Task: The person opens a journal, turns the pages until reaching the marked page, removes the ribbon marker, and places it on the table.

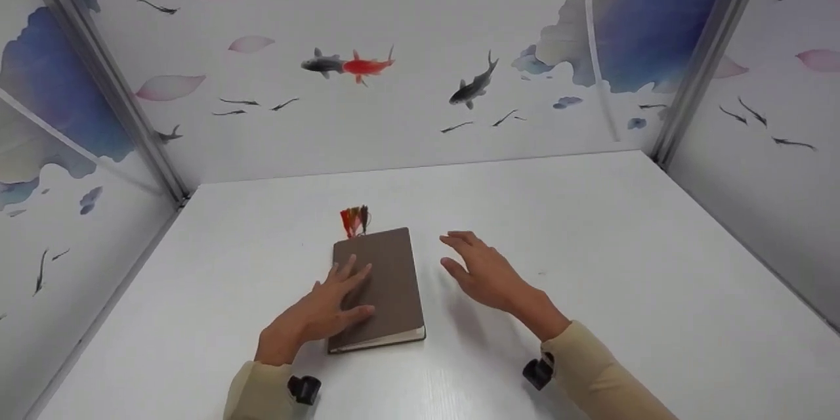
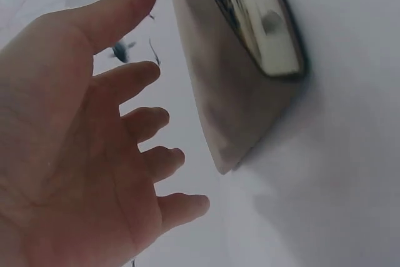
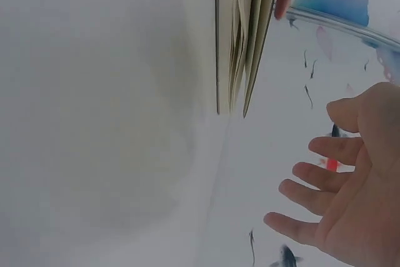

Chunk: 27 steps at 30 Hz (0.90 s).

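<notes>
A brown hardcover notebook lies on the white table with its cover down over cream pages, which show along the near edge. Red, orange and dark tassels stick out past its far left corner. My left hand is spread over the left part of the cover, thumb and fingers apart. My right hand hovers to the right of the notebook, fingers loosely extended and holding nothing, its shadow on the table below. In the right wrist view the pages stand slightly fanned between the covers.
White panels printed with fish, petals and blue washes enclose the table at the back and sides. Metal posts stand at the back corners. Black wrist cameras sit under both beige sleeves.
</notes>
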### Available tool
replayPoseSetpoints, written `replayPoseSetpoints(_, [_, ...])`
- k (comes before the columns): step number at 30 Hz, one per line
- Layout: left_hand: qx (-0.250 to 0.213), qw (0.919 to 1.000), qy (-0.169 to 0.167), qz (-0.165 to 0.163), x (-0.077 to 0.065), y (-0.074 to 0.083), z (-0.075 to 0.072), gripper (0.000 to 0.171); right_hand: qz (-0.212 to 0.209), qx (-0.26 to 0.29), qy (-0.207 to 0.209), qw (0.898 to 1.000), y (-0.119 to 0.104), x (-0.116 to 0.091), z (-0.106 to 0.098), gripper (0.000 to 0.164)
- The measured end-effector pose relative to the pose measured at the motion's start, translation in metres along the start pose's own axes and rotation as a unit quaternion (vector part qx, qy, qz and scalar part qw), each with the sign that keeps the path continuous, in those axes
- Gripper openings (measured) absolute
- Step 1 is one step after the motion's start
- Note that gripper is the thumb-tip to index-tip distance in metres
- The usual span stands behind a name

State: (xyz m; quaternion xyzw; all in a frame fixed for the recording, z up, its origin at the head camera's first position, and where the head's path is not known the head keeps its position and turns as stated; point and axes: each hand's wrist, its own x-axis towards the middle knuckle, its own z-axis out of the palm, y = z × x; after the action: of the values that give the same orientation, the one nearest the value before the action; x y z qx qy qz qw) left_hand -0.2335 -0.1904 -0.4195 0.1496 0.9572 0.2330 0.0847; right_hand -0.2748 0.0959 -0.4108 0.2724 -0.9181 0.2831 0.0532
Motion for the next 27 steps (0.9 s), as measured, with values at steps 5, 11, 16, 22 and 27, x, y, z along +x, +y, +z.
replayPoseSetpoints(5, [-0.01, 0.9995, -0.028, -0.01, 0.008, 0.007, -0.002, 0.07, 0.043, 0.082, -0.021, 0.995, -0.009, 0.011, 0.01, 0.047])
replayPoseSetpoints(11, [-0.005, 0.9989, -0.037, -0.03, 0.014, 0.006, 0.004, 0.066, 0.079, 0.15, -0.037, 0.985, -0.011, 0.014, 0.024, 0.048])
replayPoseSetpoints(16, [-0.008, 0.9987, -0.045, -0.023, 0.014, 0.004, 0.004, 0.065, 0.145, 0.216, -0.057, 0.964, -0.013, 0.016, 0.034, 0.051])
replayPoseSetpoints(22, [-0.002, 0.9987, -0.047, -0.02, 0.014, 0.003, 0.002, 0.068, 0.207, 0.297, -0.075, 0.929, -0.017, 0.018, 0.044, 0.057])
replayPoseSetpoints(27, [-0.013, 0.9979, -0.06, -0.021, 0.012, 0.002, 0.002, 0.069, 0.22, 0.31, -0.09, 0.921, -0.022, 0.02, 0.051, 0.062])
